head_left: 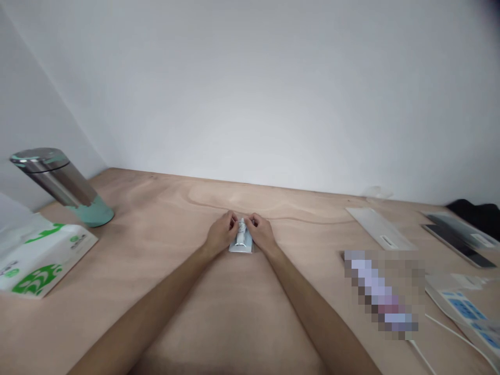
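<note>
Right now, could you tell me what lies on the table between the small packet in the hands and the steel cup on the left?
Nothing: in the head view, only bare wooden table lies between the small packet and the steel cup.

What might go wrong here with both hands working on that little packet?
Both hands, left hand and right hand, pinch the small packet at its far end, so it may tear unevenly or spill onto the wooden table. An elbow swing might knock the steel tumbler.
</note>
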The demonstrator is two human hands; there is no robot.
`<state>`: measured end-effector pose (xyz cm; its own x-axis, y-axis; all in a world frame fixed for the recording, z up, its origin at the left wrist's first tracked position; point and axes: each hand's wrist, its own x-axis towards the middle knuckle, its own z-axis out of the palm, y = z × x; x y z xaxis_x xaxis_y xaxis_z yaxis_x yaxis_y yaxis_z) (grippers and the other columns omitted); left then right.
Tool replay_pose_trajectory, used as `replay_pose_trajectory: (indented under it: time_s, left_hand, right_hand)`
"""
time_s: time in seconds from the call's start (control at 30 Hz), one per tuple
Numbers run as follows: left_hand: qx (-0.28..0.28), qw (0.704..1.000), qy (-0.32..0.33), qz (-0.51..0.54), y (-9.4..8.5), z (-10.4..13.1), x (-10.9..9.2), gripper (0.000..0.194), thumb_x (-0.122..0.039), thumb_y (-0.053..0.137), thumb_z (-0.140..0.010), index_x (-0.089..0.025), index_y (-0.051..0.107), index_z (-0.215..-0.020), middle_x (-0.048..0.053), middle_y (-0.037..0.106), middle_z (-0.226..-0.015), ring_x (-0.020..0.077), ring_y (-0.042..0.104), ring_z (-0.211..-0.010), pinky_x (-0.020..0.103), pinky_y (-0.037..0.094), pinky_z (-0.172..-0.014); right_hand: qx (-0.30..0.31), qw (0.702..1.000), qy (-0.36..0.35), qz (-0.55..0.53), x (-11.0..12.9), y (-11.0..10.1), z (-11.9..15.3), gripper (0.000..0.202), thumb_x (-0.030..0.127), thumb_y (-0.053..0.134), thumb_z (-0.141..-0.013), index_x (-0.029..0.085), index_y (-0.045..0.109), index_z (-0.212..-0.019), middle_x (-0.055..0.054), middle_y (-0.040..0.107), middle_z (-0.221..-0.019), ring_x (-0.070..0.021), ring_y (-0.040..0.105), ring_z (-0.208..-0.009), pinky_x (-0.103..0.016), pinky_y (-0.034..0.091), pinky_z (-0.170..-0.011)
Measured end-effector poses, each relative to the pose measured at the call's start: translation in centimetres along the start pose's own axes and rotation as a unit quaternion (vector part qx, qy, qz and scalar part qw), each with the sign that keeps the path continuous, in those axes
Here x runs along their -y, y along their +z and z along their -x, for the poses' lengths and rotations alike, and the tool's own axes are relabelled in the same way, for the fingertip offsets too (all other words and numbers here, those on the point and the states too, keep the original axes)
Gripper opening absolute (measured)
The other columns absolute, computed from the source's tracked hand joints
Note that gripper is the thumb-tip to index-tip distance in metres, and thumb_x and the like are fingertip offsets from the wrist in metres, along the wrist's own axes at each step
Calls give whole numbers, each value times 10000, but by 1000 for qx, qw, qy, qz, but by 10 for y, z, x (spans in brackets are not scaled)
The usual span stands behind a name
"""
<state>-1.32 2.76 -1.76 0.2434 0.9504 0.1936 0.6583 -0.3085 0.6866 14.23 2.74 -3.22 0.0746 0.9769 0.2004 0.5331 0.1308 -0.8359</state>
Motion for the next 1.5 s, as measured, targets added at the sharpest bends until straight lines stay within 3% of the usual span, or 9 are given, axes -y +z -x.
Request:
replay_pose_trajectory:
  time_s: [1.5]
  left_hand:
    - [-3, 1000, 1, -7, 0, 0, -1, 110, -288, 469, -886, -187, 507, -903, -2, 594, -821, 101, 528, -707, 211, 368, -643]
  right_hand:
    - [2, 1000, 4, 2, 1, 0, 0, 231, 363, 510, -830, 174, 624, -762, 7, 629, -720, -123, 546, -669, -223, 363, -616]
